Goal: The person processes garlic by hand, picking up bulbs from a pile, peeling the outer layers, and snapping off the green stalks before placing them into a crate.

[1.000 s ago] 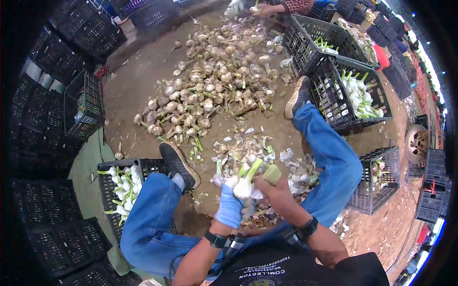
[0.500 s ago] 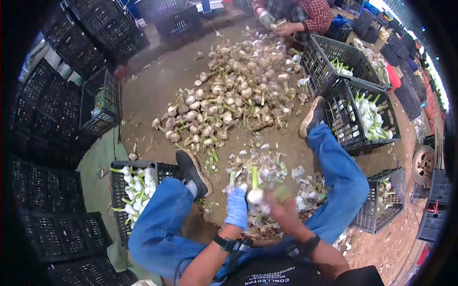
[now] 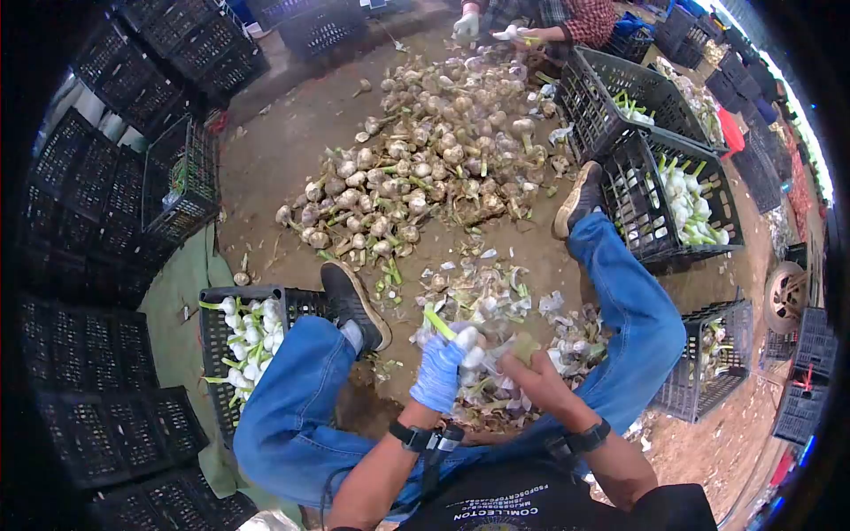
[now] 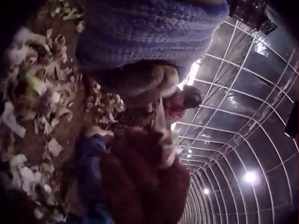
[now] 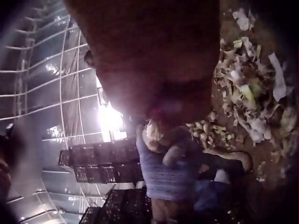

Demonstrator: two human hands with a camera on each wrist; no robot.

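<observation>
while the crate of cleaned garlic [image 3: 237, 341] sits at the far left beside the person's left shoe [image 3: 354, 305], the work itself goes on between the knees. the left hand [image 3: 440, 372], in a blue knit glove, has its fingers curled round a white garlic bulb [image 3: 467, 340] whose green stalk [image 3: 438, 322] sticks out up and to the left. just right of it the bare right hand [image 3: 531, 372] meets the bulb, fingers bent toward it; it looks to be pinching at the skin or roots, though whether it also holds a small tool i cannot tell, as the spot is blurred. below and around both hands lies a heap of peelings and cut stalks [image 3: 496, 301], and further up the ground the big pile of unpeeled garlic [image 3: 425, 168]. to the right stand two black crates of trimmed bulbs [image 3: 682, 203] by the right shoe [image 3: 580, 199].

my judgement: the step in hand is stripping and trimming this one bulb. the next move calls for the left hand to hold the bulb steady and turn it, so the right can pull away what dirty skin remains, before the bulb goes to a crate.
</observation>
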